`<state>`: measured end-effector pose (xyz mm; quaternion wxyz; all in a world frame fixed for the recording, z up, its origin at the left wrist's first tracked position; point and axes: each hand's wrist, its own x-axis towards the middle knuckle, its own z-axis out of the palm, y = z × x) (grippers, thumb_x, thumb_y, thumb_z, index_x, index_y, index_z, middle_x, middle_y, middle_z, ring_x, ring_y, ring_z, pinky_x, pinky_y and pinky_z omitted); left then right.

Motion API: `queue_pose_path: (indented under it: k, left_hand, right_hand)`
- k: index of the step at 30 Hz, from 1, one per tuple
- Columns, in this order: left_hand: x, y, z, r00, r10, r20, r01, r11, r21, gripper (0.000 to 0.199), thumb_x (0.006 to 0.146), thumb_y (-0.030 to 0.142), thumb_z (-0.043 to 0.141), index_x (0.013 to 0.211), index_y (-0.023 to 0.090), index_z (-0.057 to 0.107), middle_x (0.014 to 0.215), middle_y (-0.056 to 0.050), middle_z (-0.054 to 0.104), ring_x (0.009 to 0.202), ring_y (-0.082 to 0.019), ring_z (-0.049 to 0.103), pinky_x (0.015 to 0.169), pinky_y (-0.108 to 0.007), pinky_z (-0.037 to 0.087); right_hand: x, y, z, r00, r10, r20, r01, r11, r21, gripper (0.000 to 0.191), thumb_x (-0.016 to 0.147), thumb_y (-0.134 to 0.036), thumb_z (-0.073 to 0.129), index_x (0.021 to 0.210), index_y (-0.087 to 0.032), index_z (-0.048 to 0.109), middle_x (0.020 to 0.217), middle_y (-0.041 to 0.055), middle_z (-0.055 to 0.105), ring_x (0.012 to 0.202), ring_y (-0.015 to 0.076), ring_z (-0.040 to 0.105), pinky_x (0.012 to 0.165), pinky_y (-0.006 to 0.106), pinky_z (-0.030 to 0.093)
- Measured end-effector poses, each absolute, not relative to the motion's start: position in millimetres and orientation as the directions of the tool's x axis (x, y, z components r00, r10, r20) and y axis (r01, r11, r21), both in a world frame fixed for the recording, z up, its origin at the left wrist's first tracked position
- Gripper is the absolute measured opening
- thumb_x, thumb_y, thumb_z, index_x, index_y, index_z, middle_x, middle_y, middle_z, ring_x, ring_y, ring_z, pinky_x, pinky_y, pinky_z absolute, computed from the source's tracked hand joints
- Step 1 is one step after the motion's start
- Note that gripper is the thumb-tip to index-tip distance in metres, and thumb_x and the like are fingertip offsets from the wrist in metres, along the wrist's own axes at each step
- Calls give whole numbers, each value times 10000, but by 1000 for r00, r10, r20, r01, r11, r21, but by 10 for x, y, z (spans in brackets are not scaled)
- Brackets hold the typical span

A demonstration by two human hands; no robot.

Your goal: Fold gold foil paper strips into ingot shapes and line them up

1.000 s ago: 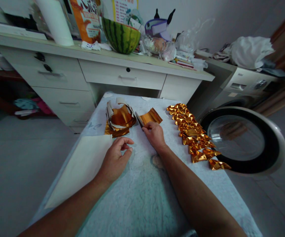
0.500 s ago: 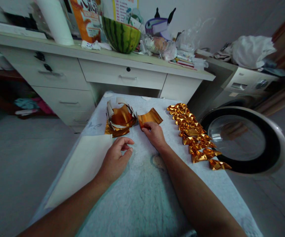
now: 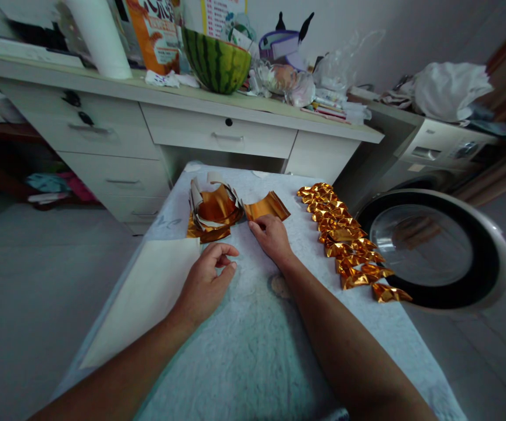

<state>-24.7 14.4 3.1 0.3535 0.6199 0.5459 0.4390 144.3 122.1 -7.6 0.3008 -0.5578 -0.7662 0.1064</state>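
Observation:
My right hand [image 3: 271, 235] reaches to the near left corner of a curved stack of gold foil paper [image 3: 267, 206], its fingers closed at the edge. Just left of that stack lies a larger curled pile of gold foil paper [image 3: 216, 204] with whitish backs. My left hand [image 3: 211, 280] hovers or rests over the cloth, fingers loosely bent, thumb apart from the index finger, holding nothing. Beside it is a flat cream sheet [image 3: 147, 298]. Along the right edge of the table runs a row of folded gold foil pieces [image 3: 343, 228], several of them overlapping.
A patterned pale blue cloth covers the table [image 3: 235, 362]. Beyond it stands a white desk [image 3: 217, 131] bearing half a watermelon [image 3: 217, 61] and plastic bags. On the right, a washing machine's round door [image 3: 432, 248] hangs open close to the table's edge.
My right hand has shifted very slightly left and up along the near edge of the foil stack. The left hand stays almost where it was.

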Motion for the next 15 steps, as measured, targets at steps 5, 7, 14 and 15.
queue_pose_path:
  k: [5,7,14,15]
  left_hand:
    - [-251,146,15,27,986,163,363,-162,917,166,816,223,534,976,208,578,929,-13,581,838,-171,557,806,-334,447]
    - [-246,154,17,24,987,159,368,-157,916,167,816,224,533,977,208,578,926,-15,581,840,-173,556,806,-336,445]
    - [-241,152,42,22,988,156,368,-153,917,166,809,217,526,968,205,575,914,-19,577,842,-175,554,811,-340,441]
    - [-243,151,41,24,987,156,368,-154,917,165,809,216,528,967,206,575,915,-17,577,840,-175,554,811,-340,441]
  right_hand:
    - [1413,1221,-80,-141,936,324,807,298,-510,277,902,-384,592,807,-162,728,841,64,703,822,168,606,767,270,392]
    - [1398,1222,-79,-112,941,319,814,271,-513,292,886,-417,607,800,-165,726,857,69,703,837,177,609,770,276,396]
    - [1370,1226,-84,-77,951,300,821,231,-522,250,861,-404,630,809,-178,722,895,67,702,867,190,613,786,288,404]
    - [1367,1225,-85,-72,951,300,823,226,-520,264,851,-427,638,805,-181,719,896,66,699,865,190,611,785,289,405]
